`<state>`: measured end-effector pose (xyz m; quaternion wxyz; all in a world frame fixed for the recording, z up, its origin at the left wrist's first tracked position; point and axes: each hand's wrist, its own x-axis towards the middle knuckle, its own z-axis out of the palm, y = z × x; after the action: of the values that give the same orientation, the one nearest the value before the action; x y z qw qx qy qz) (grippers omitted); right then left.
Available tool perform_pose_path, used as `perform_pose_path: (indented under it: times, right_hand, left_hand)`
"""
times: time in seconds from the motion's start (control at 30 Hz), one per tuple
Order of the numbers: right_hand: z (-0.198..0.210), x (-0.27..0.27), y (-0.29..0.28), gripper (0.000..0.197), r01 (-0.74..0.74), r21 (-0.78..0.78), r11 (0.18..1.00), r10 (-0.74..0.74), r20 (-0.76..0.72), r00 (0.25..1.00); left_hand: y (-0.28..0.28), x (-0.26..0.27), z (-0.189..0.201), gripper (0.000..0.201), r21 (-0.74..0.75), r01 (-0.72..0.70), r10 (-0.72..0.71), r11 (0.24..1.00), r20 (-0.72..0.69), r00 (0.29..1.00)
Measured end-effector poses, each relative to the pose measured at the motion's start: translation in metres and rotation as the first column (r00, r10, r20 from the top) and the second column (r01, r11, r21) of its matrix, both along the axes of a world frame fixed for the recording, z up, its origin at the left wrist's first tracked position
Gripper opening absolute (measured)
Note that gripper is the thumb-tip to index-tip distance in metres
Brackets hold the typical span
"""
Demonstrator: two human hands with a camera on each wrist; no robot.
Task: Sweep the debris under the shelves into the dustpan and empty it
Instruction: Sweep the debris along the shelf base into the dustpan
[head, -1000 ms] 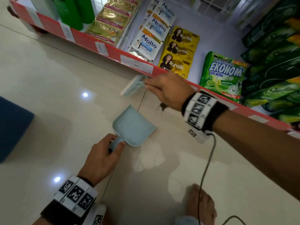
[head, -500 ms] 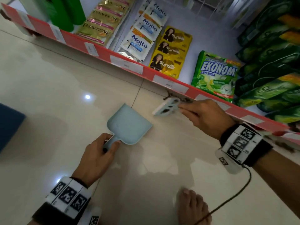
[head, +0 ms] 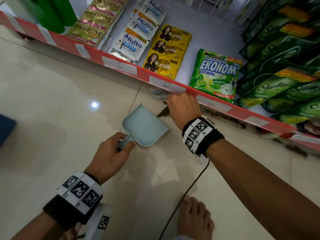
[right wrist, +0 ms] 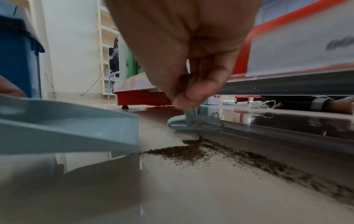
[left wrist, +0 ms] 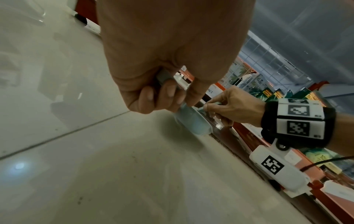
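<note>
Small shop, toiletries and cleaning aisle. Low shelf (head: 97, 54) with red front edge runs across upper frame, white price labels (head: 119, 65) clipped along it. On it: Pantene sachets (head: 93, 23) upper left, Molto sachets (head: 136, 35), Sunsilk sachets (head: 166, 51) upper centre, Ekonomi detergent pack (head: 214, 75), stacked green detergent packs (head: 280, 63) at right. Glossy pale tiled floor (head: 52, 94) below. More red-edged shelving (right wrist: 138, 94) in right wrist view, mid frame.
</note>
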<state>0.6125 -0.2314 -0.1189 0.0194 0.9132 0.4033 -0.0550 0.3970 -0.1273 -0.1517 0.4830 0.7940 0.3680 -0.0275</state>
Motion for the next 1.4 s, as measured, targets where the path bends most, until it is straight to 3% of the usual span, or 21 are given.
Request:
perform_pose_path:
  times: [0.13,0.3,0.43,0.57,0.67,0.8,0.9,1.0,1.1,1.23,1.4]
  right_hand:
    - [0.013,-0.006,-0.035,0.028,-0.087,-0.018,0.996,0.085,-0.083,0.993]
    - [0.025,-0.004,-0.064,0.032,-0.008,0.128,0.992,0.012,-0.032,0.999]
    - [0.014,0.002,-0.050,0.035,0.060,0.034,0.998,-0.061,0.009,0.998]
    - [0.000,-0.014,-0.051,0.034,-0.026,-0.059,0.998,0.020,-0.100,0.995]
    - [0.001,-0.026,-0.064,0.032,-0.069,0.041,0.997,0.074,-0.140,0.987]
    - [0.010,-0.019,-0.073,0.030,-0.031,0.210,0.977,0.038,-0.029,0.999]
    - [0.009,-0.006,-0.071,0.033,0.073,0.097,0.993,-0.073,-0.003,0.997]
    - [0.001,-0.006,-0.077,0.030,0.031,0.012,0.999,-0.029,-0.111,0.993]
    - [0.001,-0.019,-0.089,0.028,-0.024,0.086,0.996,0.038,-0.172,0.984]
    - [0.004,-0.015,-0.101,0.028,0.012,0.251,0.968,-0.002,-0.038,0.999]
    - [-0.001,0.006,-0.104,0.031,0.152,0.072,0.986,-0.152,-0.003,0.988]
  left_hand:
    - [-0.011,0.004,-0.003,0.016,-0.045,0.007,-0.006,0.999,0.023,1.000]
    - [-0.015,0.007,-0.003,0.009,-0.065,0.005,-0.001,0.998,0.067,0.998]
    - [-0.019,0.008,-0.002,0.008,-0.079,0.023,-0.016,0.997,0.089,0.996]
    - [-0.021,0.002,-0.001,0.012,-0.096,0.016,-0.006,0.995,0.108,0.994]
    - [-0.020,-0.004,-0.002,0.015,-0.097,0.007,0.004,0.995,0.110,0.994]
    - [-0.022,-0.007,-0.006,0.009,-0.101,0.005,0.004,0.995,0.089,0.996]
    - [-0.026,-0.002,-0.006,0.010,-0.098,0.041,-0.033,0.994,0.087,0.996]
    - [-0.029,0.003,-0.004,0.009,-0.097,0.065,-0.055,0.993,0.100,0.993]
    - [-0.030,0.006,-0.004,0.010,-0.105,0.066,-0.053,0.992,0.120,0.991]
    - [-0.031,0.007,-0.007,0.011,-0.083,0.069,-0.060,0.994,0.102,0.993]
    - [-0.035,0.008,-0.009,0.009,-0.063,0.106,-0.100,0.992,0.099,0.990]
